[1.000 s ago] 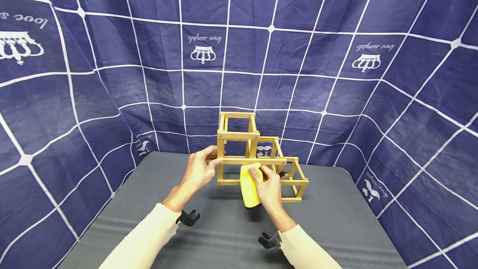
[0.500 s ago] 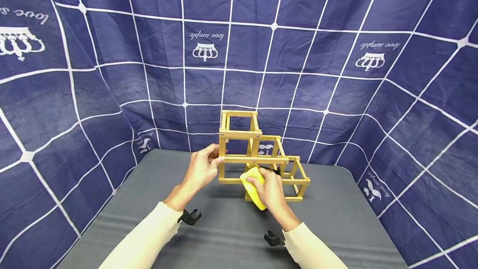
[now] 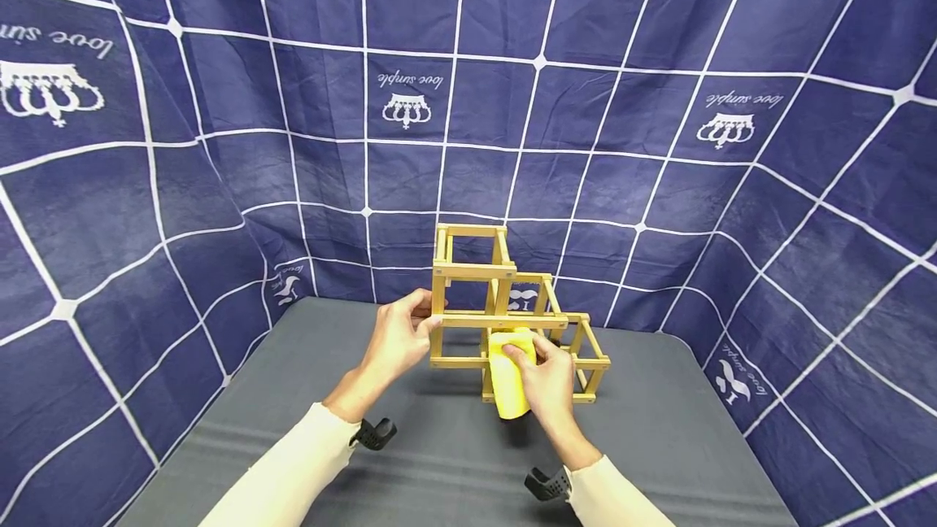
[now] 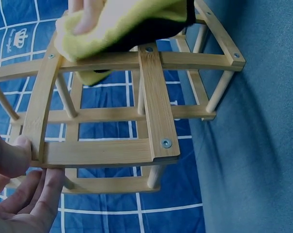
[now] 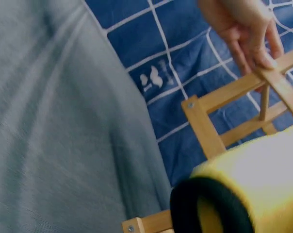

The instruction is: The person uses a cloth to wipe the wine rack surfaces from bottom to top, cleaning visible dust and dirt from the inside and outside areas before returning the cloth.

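A stepped rack of light wooden bars (image 3: 474, 271) stands on the grey surface, its tallest part at the left. My left hand (image 3: 398, 336) pinches the rack's left upright between thumb and fingers, as the left wrist view also shows. My right hand (image 3: 551, 381) grips a yellow cloth (image 3: 508, 385) with a black edge against a middle bar of the rack. In the left wrist view the cloth (image 4: 132, 26) drapes over that bar, and a bit of it shows below. The right fingertips are partly hidden by the cloth and rack.
The grey cloth-covered surface (image 3: 424, 462) spreads around the rack. Behind and at both sides hangs a dark blue curtain (image 3: 586, 104) with white lines. Black straps (image 3: 375, 433) sit at both wrists.
My right hand and the yellow cloth have shifted to the right along the rack's bar, the cloth tilting and then hanging straighter. The left hand keeps its hold on the upright.
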A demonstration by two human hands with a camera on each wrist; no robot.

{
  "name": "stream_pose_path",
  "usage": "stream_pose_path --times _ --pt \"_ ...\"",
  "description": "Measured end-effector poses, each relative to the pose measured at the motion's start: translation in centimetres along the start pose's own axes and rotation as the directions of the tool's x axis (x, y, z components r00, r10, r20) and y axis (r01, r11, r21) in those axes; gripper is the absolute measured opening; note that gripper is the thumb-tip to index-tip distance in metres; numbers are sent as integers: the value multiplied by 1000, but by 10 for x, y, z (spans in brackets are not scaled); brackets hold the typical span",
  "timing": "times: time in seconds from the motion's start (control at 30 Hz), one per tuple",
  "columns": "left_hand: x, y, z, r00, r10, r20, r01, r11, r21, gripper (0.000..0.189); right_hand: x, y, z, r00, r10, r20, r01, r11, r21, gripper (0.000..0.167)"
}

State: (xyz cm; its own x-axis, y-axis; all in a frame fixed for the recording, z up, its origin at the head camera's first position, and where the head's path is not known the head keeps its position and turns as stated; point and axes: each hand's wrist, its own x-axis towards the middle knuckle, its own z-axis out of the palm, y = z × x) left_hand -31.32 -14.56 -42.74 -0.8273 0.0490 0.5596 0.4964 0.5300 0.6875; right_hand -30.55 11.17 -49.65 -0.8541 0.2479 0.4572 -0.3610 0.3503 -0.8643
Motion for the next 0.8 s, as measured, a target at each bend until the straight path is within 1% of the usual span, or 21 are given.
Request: stream_pose_path --times 0.03,0.1,0.2,0.27,0.37,0.47,0.53,0.63,0.7,0.8 --pt "0 0 -1 1000 -1 4 1 1000 -3 20 -2 -1 -3 1000 29 13 -30 998 62 25" --pt "-1 1 -3 1000 -4 19 4 1000 -1 21 -8 -3 -8 996 80 44 -86 982 170 29" --pt "0 2 -9 998 -14 54 14 1000 1 22 -20 -8 -12 986 143 84 -161 942 294 37" --pt "0 3 -13 998 -9 67 8 1000 14 21 -27 -13 -11 980 174 98 -198 912 358 40" --pt "3 6 -18 999 20 48 -21 1000 21 20 -34 -20 -3 972 212 97 -233 876 423 43" --pt "8 11 -21 998 63 -2 -63 998 8 22 -38 -27 9 965 246 88 -259 857 445 43" --pt "12 15 -22 996 87 -30 -87 996 6 22 -39 -31 18 962 261 75 -267 854 446 44" --pt "18 20 -22 992 117 -55 -114 992 52 15 -42 -35 32 964 259 53 -255 857 448 43" --pt "20 21 -22 991 120 -58 -115 989 91 12 -44 -37 41 969 246 36 -236 869 435 41" --pt "21 23 -22 993 104 -47 -98 989 109 11 -45 -38 55 973 228 31 -220 885 411 37"
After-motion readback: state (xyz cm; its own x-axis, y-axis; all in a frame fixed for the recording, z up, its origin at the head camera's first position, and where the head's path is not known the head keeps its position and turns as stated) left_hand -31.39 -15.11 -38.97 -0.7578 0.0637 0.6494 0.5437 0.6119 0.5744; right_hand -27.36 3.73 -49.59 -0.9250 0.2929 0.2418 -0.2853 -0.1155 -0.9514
